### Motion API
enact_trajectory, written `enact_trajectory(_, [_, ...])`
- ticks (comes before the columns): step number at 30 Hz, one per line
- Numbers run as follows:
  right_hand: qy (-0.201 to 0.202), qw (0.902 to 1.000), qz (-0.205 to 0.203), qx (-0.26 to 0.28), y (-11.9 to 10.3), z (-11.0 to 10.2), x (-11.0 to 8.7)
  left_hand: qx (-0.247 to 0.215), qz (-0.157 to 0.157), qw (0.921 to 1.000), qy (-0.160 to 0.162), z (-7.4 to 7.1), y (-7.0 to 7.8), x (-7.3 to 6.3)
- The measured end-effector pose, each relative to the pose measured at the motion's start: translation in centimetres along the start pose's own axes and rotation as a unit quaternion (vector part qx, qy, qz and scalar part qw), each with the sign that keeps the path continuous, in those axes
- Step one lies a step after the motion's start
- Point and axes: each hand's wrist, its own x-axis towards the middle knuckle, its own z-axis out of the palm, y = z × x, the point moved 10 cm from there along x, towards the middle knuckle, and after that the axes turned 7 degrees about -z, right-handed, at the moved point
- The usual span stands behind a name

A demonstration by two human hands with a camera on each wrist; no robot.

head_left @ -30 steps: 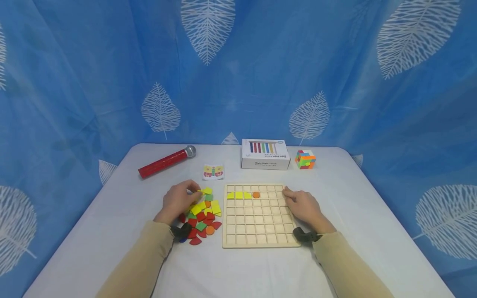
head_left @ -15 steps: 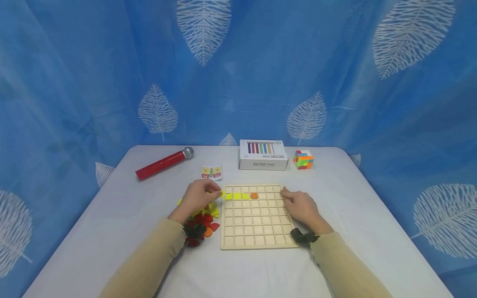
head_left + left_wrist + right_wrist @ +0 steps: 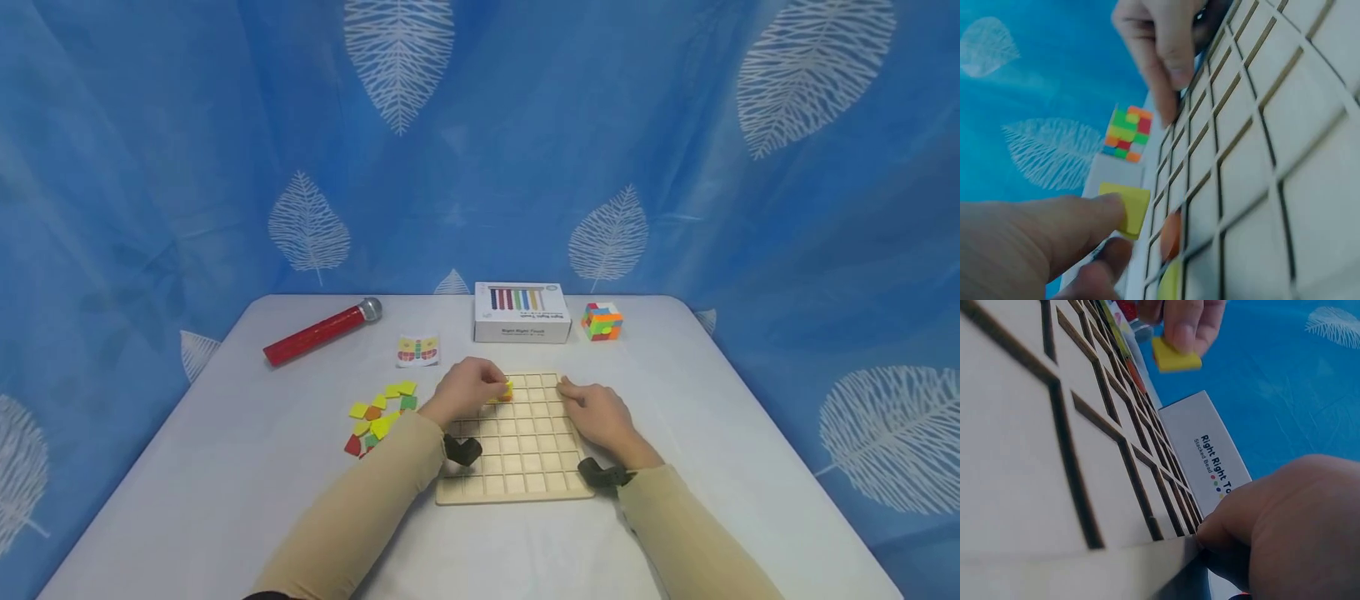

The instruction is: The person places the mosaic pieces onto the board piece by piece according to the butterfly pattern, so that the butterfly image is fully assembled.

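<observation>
My left hand is over the upper part of the wooden grid board, pinching a yellow tile between thumb and fingers. In the left wrist view the tile is held just above the board, close to an orange piece seated in a cell. Beside that piece lies another yellow tile; in the head view my left hand hides most of this row. My right hand grips the board's right edge near its upper corner, the thumb at the rim.
Left of the board lies a loose pile of coloured tiles, partly behind my left sleeve. Along the back are a red microphone, a small pattern card, a white box and a puzzle cube.
My left hand has picked a yellow tile from the pile and carried it right, across the board's left edge to the upper rows. The right hand has stayed at the board's edge.
</observation>
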Motion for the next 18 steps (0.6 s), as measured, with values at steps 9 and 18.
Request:
enact_trajectory(9, [-0.001, 1.0000, -0.001, 0.007, 0.0, 0.2, -0.1, 0.059, -0.014, 0.9979, 0.022, 2.1, 1.5, 1.2])
enact_trajectory(18, [0.000, 1.0000, -0.001, 0.003, 0.2, 0.1, 0.0, 0.106, -0.001, 0.9938, 0.034, 2.9, 2.0, 1.5])
